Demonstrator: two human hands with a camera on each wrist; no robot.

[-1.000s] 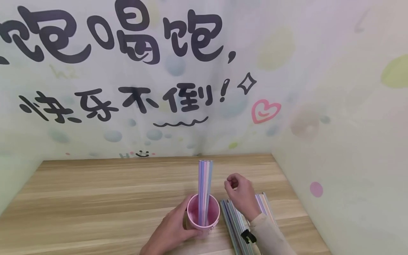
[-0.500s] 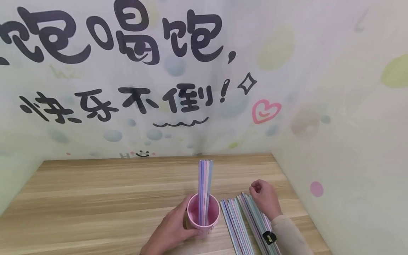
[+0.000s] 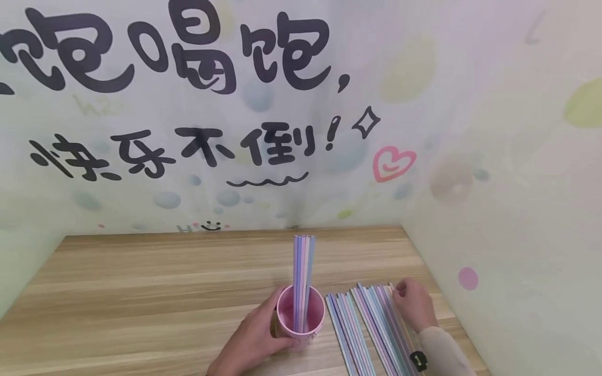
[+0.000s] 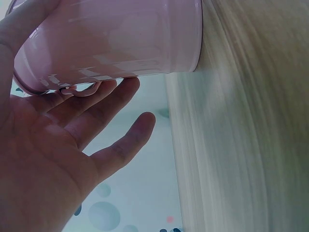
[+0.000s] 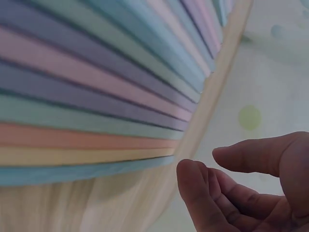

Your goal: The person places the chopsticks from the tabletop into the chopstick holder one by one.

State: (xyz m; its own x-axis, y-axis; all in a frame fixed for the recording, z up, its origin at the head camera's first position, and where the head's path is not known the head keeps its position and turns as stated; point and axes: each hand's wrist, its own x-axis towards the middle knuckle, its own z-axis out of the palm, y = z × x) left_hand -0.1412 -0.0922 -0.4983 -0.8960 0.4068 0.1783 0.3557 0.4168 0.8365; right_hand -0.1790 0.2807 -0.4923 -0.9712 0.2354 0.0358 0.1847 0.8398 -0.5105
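Observation:
My left hand (image 3: 256,334) grips a small pink bucket (image 3: 288,334) from its left side, the thumb near and the fingers behind. A small loop shows on its wall (image 4: 120,38) in the left wrist view. Several slim pastel sticks (image 3: 302,282), straight like pencils, stand upright in the bucket. My right hand (image 3: 416,303) is at the far ends of a row of similar sticks (image 3: 381,318) lying side by side. In the right wrist view, the hand (image 5: 241,193) has bent fingers and a thumb held apart, with nothing between them. The index fingertip is right by the end of the outermost blue stick (image 5: 96,173).
A second, narrower row of pastel sticks (image 3: 350,334) lies between the bucket and the wider row. The wood-grain table (image 3: 141,292) meets a printed back wall (image 3: 291,209) and a right side wall (image 3: 517,235). A black device (image 3: 417,360) sits at the right wrist.
My right hand has moved rightward and slightly nearer, from beside the bucket across the lying sticks to their right edge, uncovering both rows. The left hand and the bucket have stayed in place.

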